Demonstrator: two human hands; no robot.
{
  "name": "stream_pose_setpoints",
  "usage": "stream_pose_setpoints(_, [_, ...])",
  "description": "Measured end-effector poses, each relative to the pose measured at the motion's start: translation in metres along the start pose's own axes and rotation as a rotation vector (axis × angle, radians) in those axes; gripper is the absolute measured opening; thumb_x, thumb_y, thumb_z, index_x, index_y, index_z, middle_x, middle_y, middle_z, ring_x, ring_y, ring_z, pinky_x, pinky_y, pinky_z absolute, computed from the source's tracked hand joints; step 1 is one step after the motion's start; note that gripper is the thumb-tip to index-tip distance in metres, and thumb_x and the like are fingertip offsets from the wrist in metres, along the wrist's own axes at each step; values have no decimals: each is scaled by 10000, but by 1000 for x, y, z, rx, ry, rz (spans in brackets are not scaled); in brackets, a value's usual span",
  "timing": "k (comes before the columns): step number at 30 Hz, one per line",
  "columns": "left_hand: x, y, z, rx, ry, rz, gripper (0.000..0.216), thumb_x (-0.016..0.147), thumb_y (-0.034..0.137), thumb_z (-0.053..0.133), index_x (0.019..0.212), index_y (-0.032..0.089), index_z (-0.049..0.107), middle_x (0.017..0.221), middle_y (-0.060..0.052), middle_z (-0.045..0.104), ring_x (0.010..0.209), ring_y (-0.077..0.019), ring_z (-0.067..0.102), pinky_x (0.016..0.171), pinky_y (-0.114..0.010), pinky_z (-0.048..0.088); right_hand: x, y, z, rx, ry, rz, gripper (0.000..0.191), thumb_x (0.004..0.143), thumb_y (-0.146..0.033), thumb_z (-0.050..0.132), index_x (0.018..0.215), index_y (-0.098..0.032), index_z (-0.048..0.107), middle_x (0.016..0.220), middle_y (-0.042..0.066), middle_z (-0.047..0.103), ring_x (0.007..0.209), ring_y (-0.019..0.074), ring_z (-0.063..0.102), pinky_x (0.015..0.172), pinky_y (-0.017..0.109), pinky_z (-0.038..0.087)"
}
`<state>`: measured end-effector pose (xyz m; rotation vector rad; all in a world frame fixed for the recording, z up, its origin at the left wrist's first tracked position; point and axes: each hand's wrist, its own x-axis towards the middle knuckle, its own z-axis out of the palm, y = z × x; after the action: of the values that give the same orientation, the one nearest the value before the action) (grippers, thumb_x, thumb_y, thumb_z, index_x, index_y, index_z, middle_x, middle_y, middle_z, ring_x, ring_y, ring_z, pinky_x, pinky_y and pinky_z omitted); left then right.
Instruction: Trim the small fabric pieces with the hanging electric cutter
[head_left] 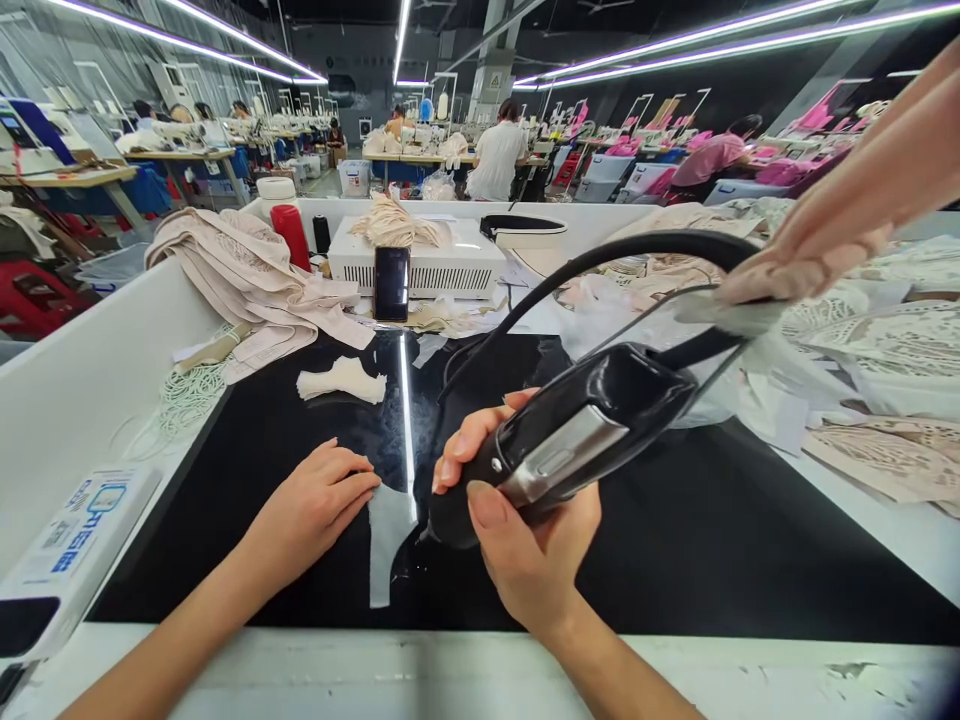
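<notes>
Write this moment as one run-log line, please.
left hand: at pale fabric piece | right hand: gripping black handheld tool | surface: black mat | beyond: phone

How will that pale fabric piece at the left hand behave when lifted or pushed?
The pale fabric piece looks thin and lies flat, so probably floppy and light. It may slide easily, as the black surface beneath looks glossy.

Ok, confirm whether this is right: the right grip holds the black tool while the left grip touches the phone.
Not the phone: the head view shows the left grip touching the pale grey piece. The right grip does hold the black tool.
</notes>
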<state>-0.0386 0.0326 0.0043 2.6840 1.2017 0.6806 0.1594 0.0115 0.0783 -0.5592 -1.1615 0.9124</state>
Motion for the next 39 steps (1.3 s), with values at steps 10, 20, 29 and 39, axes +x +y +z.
stream_pose_setpoints(10, [1, 17, -10, -219, -348, 61, 403, 955, 397, 609, 1325, 241, 573, 1389, -74, 598, 1331, -241, 505, 1221, -520, 241, -2, 9, 7, -22, 8, 1, 453, 775, -120, 676, 1120, -262, 420, 841, -39, 590, 665, 112, 612, 628, 280, 585])
stream_pose_setpoints(20, [0, 17, -11, -206, -476, 37, 692, 835, 531, 719, 1434, 266, 494, 1529, -81, 466, 1420, -284, 406, 1223, -583, 159, -5, 16, -1, -39, -14, -52, 468, 810, -97, 644, 1182, -255, 407, 892, -27, 563, 685, 107, 591, 602, 264, 559])
stream_pose_setpoints(29, [-2, 15, -11, -256, -436, 42, 697, 828, 506, 736, 1439, 278, 493, 1520, -81, 478, 1415, -304, 414, 1219, -584, 170, -10, 18, 0, -31, -24, -52, 462, 825, -81, 627, 1200, -251, 416, 894, -27, 564, 701, 108, 607, 644, 273, 564])
stream_pose_setpoints(39, [-1, 16, -13, -272, -435, 43, 764, 794, 473, 780, 1467, 313, 456, 1518, -71, 484, 1409, -316, 423, 1211, -604, 181, -13, 14, 5, -3, -26, -38, 346, 863, -138, 622, 1119, -272, 432, 870, -29, 547, 682, 118, 576, 614, 287, 530])
